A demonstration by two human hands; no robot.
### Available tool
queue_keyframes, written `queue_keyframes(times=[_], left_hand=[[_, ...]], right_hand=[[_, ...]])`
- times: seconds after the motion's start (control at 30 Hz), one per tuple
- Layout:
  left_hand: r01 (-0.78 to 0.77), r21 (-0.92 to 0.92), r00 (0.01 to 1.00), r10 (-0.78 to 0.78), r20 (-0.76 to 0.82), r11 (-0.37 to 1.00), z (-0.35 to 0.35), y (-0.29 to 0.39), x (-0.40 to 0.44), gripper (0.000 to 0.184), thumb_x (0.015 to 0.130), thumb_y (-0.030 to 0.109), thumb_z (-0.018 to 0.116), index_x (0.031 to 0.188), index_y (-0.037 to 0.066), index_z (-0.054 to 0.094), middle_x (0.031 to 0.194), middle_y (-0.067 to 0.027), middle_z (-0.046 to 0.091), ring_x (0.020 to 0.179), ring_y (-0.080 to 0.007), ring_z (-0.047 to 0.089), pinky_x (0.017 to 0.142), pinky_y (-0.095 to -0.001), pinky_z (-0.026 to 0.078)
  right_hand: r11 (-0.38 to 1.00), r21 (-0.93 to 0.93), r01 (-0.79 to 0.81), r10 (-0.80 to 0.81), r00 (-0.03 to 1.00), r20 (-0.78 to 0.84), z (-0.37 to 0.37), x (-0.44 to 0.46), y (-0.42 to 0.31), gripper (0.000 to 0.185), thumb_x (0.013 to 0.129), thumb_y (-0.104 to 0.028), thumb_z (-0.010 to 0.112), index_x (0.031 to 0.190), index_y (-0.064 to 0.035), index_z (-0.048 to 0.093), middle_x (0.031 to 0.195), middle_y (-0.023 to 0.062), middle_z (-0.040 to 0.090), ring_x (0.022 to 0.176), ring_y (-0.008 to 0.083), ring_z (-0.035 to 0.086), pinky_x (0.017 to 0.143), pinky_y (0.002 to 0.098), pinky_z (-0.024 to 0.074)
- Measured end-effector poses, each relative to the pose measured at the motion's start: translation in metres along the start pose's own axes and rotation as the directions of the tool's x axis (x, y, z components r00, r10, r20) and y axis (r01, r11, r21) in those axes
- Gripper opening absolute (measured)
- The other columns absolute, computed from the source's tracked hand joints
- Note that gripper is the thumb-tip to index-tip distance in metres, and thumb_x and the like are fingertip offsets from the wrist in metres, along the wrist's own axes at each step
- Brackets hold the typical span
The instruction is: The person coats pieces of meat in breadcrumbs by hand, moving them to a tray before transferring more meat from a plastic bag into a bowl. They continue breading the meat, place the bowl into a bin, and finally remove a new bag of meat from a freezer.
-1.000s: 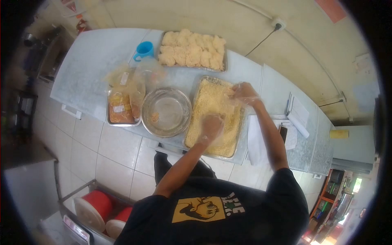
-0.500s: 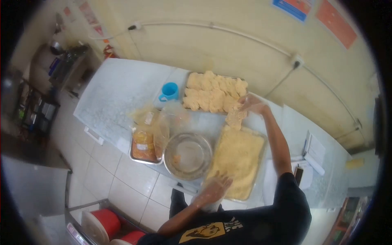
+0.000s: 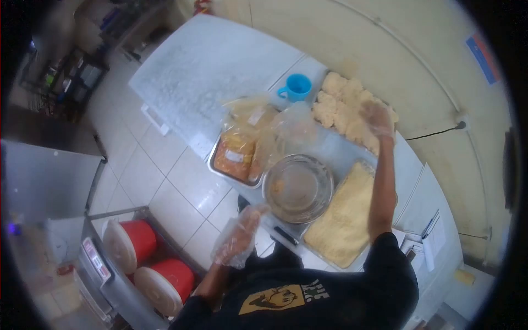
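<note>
My right hand (image 3: 378, 119), in a clear plastic glove, lies over the tray of pale coated pieces (image 3: 334, 107) by the wall. Its fingers look loosely spread and slightly blurred, and whatever is under the palm is hidden. Below the table's near edge, my left hand (image 3: 241, 234) hangs in a loose clear glove with nothing visible in it, fingers stretched out. Between the hands are a round metal bowl (image 3: 298, 192) with a small scrap inside and a tray of yellowish crumbs (image 3: 342, 225), whose surface looks smooth.
A metal tray with bagged orange food (image 3: 235, 156) stands left of the bowl. Near the wall is a blue cup (image 3: 298, 87). Papers (image 3: 434, 242) lie at the right. Red tubs with white lids (image 3: 122, 246) are at the lower left.
My right hand has gone from the crumb tray to the tray of coated pieces; the piece it carried no longer shows separately. My left hand has left the crumbs. The view has shifted and turned.
</note>
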State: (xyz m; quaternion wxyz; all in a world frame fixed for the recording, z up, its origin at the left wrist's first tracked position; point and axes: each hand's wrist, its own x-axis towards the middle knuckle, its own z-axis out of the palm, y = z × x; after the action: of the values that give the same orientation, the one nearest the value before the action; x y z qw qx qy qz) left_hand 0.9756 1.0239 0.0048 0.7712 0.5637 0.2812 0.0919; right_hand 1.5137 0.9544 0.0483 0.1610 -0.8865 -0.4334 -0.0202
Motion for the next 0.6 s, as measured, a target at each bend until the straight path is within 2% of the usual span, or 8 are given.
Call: queue_keyframes(times=[0.07, 0.1, 0.13, 0.17, 0.23, 0.33, 0.47, 0.6], left_hand=[[0.046, -0.414, 0.995, -0.078, -0.061, 0.909, -0.025, -0.004, -0.006, 0.056, 0.102, 0.042, 0.038, 0.136, -0.002, 0.044, 0.134, -0.013, 0.052, 0.125, -0.0199, 0.046, 0.11, -0.0323, 0.027], [0.122, -0.091, 0.989, -0.129, -0.069, 0.988, -0.035, 0.024, 0.002, 0.057, 0.102, 0.043, 0.039, 0.137, -0.002, 0.043, 0.134, -0.0148, 0.052, 0.126, -0.0211, 0.045, 0.11, -0.033, 0.028], [0.19, 0.243, 0.981, -0.174, -0.083, 0.951, -0.048, 0.046, 0.011, 0.057, 0.101, 0.043, 0.04, 0.137, -0.001, 0.043, 0.134, -0.0166, 0.052, 0.128, -0.0223, 0.045, 0.11, -0.0337, 0.028], [0.204, 0.231, 0.979, -0.193, -0.069, 0.951, -0.061, 0.058, 0.015, 0.057, 0.101, 0.043, 0.04, 0.137, -0.001, 0.043, 0.134, -0.0166, 0.052, 0.128, -0.0223, 0.045, 0.11, -0.0337, 0.028], [0.062, 0.486, 0.995, -0.016, -0.098, 0.872, -0.085, 0.082, 0.034, 0.055, 0.101, 0.041, 0.041, 0.138, 0.0, 0.043, 0.135, -0.0194, 0.051, 0.128, -0.0289, 0.045, 0.107, -0.0374, 0.033], [-0.147, 0.793, 0.956, 0.292, -0.041, 0.592, -0.116, 0.106, 0.072, 0.051, 0.1, 0.036, 0.042, 0.138, 0.002, 0.043, 0.136, -0.0236, 0.049, 0.127, -0.0387, 0.046, 0.103, -0.043, 0.039], [-0.1, 0.699, 0.969, 0.229, -0.093, 0.708, -0.141, 0.08, 0.123, 0.053, 0.096, 0.031, 0.045, 0.136, -0.004, 0.045, 0.14, -0.0253, 0.044, 0.131, -0.0452, 0.036, 0.111, -0.0447, 0.03], [-0.131, 0.793, 0.971, 0.238, -0.018, 0.595, -0.146, 0.078, 0.136, 0.057, 0.097, 0.033, 0.044, 0.133, -0.01, 0.043, 0.144, -0.0358, 0.029, 0.135, -0.0477, 0.029, 0.112, -0.0476, 0.026]], right_hand=[[0.932, 0.353, 0.077, -0.16, 0.964, 0.212, 0.029, -0.002, -0.069, 0.032, 0.082, -0.026, 0.063, 0.102, -0.0012, 0.066, 0.1, 0.0186, 0.067, 0.095, 0.0319, 0.063, 0.085, 0.0391, 0.0485], [0.891, 0.451, 0.059, -0.231, 0.913, 0.336, 0.043, -0.007, -0.111, 0.032, 0.084, -0.025, 0.062, 0.105, -0.0015, 0.065, 0.103, 0.0176, 0.066, 0.096, 0.0298, 0.063, 0.085, 0.0371, 0.0479], [0.845, 0.535, 0.01, -0.297, 0.841, 0.453, 0.056, -0.012, -0.154, 0.031, 0.085, -0.023, 0.06, 0.107, -0.0017, 0.065, 0.105, 0.0167, 0.066, 0.097, 0.0277, 0.062, 0.085, 0.0352, 0.0473], [0.86, 0.506, 0.059, -0.331, 0.82, 0.467, 0.096, -0.015, -0.17, 0.031, 0.084, -0.026, 0.062, 0.104, -0.0028, 0.067, 0.097, 0.0157, 0.067, 0.09, 0.0284, 0.063, 0.081, 0.0387, 0.0479], [0.897, 0.441, 0.025, -0.303, 0.762, 0.572, 0.141, -0.026, -0.211, 0.032, 0.084, -0.026, 0.062, 0.105, -0.0027, 0.067, 0.097, 0.016, 0.066, 0.09, 0.0289, 0.063, 0.082, 0.0391, 0.0478], [0.933, 0.354, -0.062, -0.208, 0.713, 0.67, 0.184, -0.043, -0.242, 0.032, 0.084, -0.026, 0.062, 0.105, -0.0027, 0.067, 0.098, 0.0166, 0.066, 0.092, 0.0296, 0.063, 0.082, 0.0396, 0.0475], [0.953, 0.264, -0.147, -0.071, 0.74, 0.669, 0.208, -0.058, -0.265, 0.033, 0.084, -0.027, 0.063, 0.106, -0.0027, 0.067, 0.099, 0.0173, 0.066, 0.093, 0.0305, 0.062, 0.083, 0.0404, 0.0471], [0.963, 0.174, -0.205, 0.073, 0.822, 0.564, 0.225, -0.074, -0.29, 0.034, 0.084, -0.028, 0.063, 0.107, -0.0026, 0.067, 0.1, 0.0181, 0.066, 0.095, 0.0315, 0.062, 0.084, 0.0411, 0.0468]])
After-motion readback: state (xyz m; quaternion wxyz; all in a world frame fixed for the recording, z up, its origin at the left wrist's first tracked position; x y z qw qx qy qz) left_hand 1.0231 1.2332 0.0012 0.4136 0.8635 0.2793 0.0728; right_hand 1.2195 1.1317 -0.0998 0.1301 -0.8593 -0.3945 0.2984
